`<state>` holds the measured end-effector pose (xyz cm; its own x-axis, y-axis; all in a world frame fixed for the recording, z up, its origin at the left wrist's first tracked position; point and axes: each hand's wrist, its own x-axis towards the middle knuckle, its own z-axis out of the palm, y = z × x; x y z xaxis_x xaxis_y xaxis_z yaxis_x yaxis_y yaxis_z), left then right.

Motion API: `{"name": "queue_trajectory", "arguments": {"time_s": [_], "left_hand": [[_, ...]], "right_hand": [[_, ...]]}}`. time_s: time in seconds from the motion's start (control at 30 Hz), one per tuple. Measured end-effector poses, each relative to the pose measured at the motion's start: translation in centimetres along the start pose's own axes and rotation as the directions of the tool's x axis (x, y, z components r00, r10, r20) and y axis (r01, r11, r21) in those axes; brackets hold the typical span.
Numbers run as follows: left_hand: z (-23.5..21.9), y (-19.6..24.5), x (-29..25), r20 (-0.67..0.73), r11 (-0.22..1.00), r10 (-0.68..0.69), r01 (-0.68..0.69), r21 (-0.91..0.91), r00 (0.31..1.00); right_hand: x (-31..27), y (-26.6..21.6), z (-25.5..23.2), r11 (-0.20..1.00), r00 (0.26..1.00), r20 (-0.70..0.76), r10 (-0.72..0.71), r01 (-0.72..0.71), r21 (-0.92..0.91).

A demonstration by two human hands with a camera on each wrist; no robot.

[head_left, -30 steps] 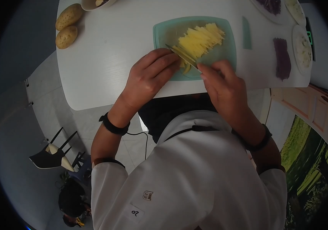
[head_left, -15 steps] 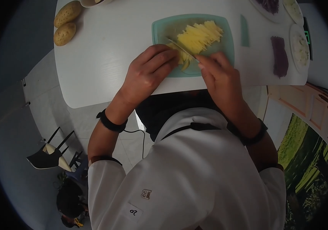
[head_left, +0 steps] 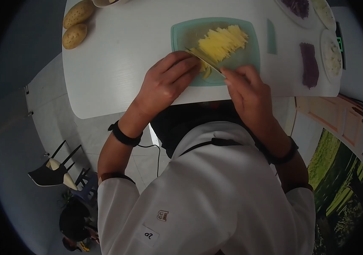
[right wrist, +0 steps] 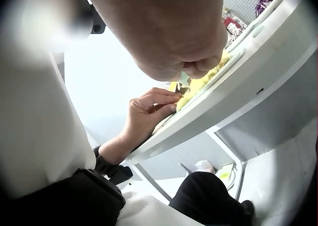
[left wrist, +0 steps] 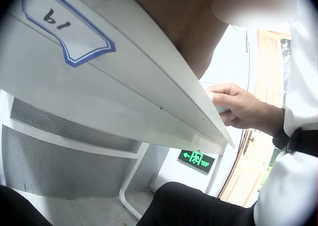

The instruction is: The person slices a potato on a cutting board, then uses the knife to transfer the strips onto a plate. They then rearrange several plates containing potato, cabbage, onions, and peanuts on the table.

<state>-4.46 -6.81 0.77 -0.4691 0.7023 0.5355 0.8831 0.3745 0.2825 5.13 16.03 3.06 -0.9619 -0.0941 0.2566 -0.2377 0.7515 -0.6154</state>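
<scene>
My right hand [head_left: 249, 87] grips a knife [head_left: 210, 64], its thin blade slanting across the near left part of the teal cutting board [head_left: 249, 63]. Beside the blade, my left hand [head_left: 166, 80] pinches a piece of peeled potato [right wrist: 182, 104] between thumb and fingers, as the right wrist view shows. Most of that piece is hidden under the fingers in the head view. Yellow potato strips [head_left: 222, 43] lie in a slanted heap just beyond the blade. A few loose slices [head_left: 207, 74] rest on the board between the two hands.
Two whole potatoes [head_left: 74, 36] sit at the table's far left, near a bowl [head_left: 105, 3]. Right of the board lie a teal blade-shaped piece [head_left: 271, 37] and a purple strip [head_left: 309, 66]. Plates of white [head_left: 332, 55] and purple shreds [head_left: 297, 7] stand at the right edge.
The knife shifted slightly away from my body, then came back toward it beside the left fingers. My left hand keeps its place on the potato. The whole head view sways a little.
</scene>
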Motion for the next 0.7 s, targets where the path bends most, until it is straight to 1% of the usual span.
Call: {"name": "queue_trajectory", "arguments": {"time_s": [0.27,0.33,0.43,0.57,0.63,0.7], "left_hand": [[0.1,0.0,0.0,-0.003,1.0,-0.005,0.005,0.006,1.0],[0.0,0.0,-0.1,-0.003,1.0,-0.004,0.004,0.004,1.0],[-0.2,0.1,0.0,0.029,0.999,-0.025,0.026,-0.03,0.999],[0.0,0.0,0.1,0.007,0.999,-0.015,0.015,-0.039,1.0],[0.0,-0.1,0.1,-0.005,0.999,-0.007,0.007,-0.036,1.0],[0.1,-0.1,0.0,-0.013,1.0,-0.007,0.007,-0.027,1.0]], "right_hand": [[0.2,-0.3,-0.3,0.998,0.999,0.014,-0.042,0.043,-0.056],[0.2,-0.4,-0.2,0.992,0.998,0.014,-0.061,0.062,-0.107],[0.4,-0.6,-0.2,0.99,0.998,0.034,-0.052,0.056,-0.133],[0.8,-0.7,-0.1,0.984,0.997,0.063,-0.052,0.062,-0.169],[1.1,-0.5,0.4,0.971,0.995,0.087,-0.05,0.069,-0.23],[1.2,-0.1,0.9,0.968,0.995,0.077,-0.067,0.083,-0.236]]}}
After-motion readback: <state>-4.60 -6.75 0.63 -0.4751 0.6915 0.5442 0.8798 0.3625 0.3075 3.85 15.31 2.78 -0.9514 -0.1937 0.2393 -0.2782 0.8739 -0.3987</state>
